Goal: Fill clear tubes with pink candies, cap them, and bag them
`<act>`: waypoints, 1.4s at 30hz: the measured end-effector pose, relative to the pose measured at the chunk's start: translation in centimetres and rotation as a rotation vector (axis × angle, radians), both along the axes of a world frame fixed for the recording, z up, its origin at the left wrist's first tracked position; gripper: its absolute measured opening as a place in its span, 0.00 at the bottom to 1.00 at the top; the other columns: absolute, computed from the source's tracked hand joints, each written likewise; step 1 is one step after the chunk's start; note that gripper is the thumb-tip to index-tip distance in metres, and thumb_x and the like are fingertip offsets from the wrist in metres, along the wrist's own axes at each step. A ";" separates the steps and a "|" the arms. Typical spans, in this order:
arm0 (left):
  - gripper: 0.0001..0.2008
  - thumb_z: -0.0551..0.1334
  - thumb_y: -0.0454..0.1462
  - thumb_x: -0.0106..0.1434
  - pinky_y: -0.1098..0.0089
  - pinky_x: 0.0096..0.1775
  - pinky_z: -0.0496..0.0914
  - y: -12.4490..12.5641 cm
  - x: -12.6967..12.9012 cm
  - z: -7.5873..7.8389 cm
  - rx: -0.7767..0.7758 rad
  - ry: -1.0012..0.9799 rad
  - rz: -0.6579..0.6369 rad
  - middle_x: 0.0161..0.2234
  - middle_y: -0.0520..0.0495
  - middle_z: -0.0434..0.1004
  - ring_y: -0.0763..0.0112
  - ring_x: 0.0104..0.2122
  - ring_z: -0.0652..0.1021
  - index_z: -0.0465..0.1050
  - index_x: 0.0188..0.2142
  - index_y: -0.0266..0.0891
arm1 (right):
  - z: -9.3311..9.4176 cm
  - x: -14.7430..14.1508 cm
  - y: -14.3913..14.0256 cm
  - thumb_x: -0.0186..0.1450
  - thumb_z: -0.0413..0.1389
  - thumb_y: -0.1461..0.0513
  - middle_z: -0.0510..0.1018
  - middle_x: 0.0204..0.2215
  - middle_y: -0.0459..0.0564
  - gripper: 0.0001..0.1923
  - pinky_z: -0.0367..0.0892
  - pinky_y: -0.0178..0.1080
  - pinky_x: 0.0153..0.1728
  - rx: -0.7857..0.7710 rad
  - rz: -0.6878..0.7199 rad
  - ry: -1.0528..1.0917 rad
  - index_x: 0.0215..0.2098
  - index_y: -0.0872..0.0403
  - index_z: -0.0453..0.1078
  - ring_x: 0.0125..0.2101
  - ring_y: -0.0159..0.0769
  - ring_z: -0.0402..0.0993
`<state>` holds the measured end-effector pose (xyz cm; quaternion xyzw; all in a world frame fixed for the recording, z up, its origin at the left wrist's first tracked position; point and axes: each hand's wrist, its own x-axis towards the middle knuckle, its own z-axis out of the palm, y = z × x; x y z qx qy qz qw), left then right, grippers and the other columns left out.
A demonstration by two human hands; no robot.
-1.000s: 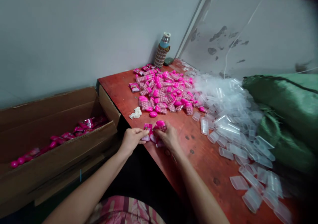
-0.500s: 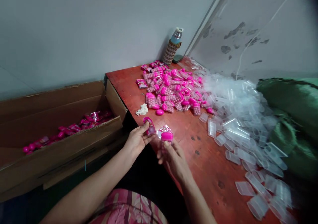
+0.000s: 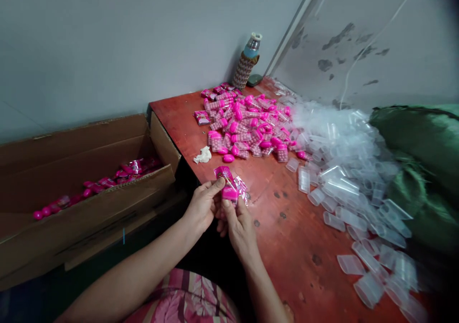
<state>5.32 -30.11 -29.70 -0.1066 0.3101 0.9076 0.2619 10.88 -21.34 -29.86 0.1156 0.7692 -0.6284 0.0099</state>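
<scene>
My left hand pinches a small pink printed packet at the near edge of the red wooden table. My right hand holds a pink-capped clear candy tube right against that packet, with a bit of clear wrapper beside it. Both hands meet just above the table edge. Farther back lies a heap of several filled pink tubes and packets.
An open cardboard box at left holds several pink finished pieces. A pile of empty clear plastic tubes covers the table's right side beside a green sack. A bottle in a woven sleeve stands at the wall; white crumpled scrap nearby.
My hands lifted the packet and the pink-capped tube off the table and brought them together; the right hand moved the tube up against the packet held by the left.
</scene>
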 end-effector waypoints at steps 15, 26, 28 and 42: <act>0.12 0.65 0.39 0.49 0.76 0.14 0.60 -0.1 -0.8 -0.1 -0.157 0.207 -0.192 0.16 0.48 0.69 0.77 0.13 0.68 0.68 0.21 0.31 | -0.4 0.0 1.4 0.62 0.48 0.53 0.67 0.16 0.41 0.13 0.60 0.26 0.13 0.034 0.013 0.071 0.30 0.55 0.60 0.13 0.23 0.63; 0.10 0.64 0.37 0.50 0.75 0.16 0.63 -0.2 -1.5 0.5 -0.250 0.335 -0.262 0.19 0.45 0.73 0.75 0.14 0.70 0.73 0.26 0.29 | 0.2 -0.2 2.0 0.62 0.48 0.54 0.68 0.17 0.41 0.12 0.58 0.26 0.12 0.056 0.066 0.079 0.31 0.55 0.61 0.12 0.23 0.62; 0.09 0.64 0.37 0.50 0.75 0.16 0.63 0.0 -1.4 0.4 -0.231 0.321 -0.263 0.19 0.46 0.72 0.76 0.14 0.69 0.73 0.27 0.29 | 0.1 -0.2 2.0 0.62 0.49 0.54 0.68 0.16 0.41 0.12 0.58 0.26 0.13 0.097 0.048 0.101 0.31 0.54 0.61 0.12 0.24 0.62; 0.11 0.65 0.39 0.49 0.76 0.15 0.62 0.6 -0.7 0.5 -0.266 0.318 -0.265 0.17 0.48 0.70 0.77 0.13 0.67 0.71 0.23 0.30 | -0.2 -0.1 2.4 0.63 0.47 0.54 0.66 0.16 0.40 0.12 0.56 0.25 0.11 -0.021 0.068 0.106 0.30 0.55 0.59 0.12 0.22 0.61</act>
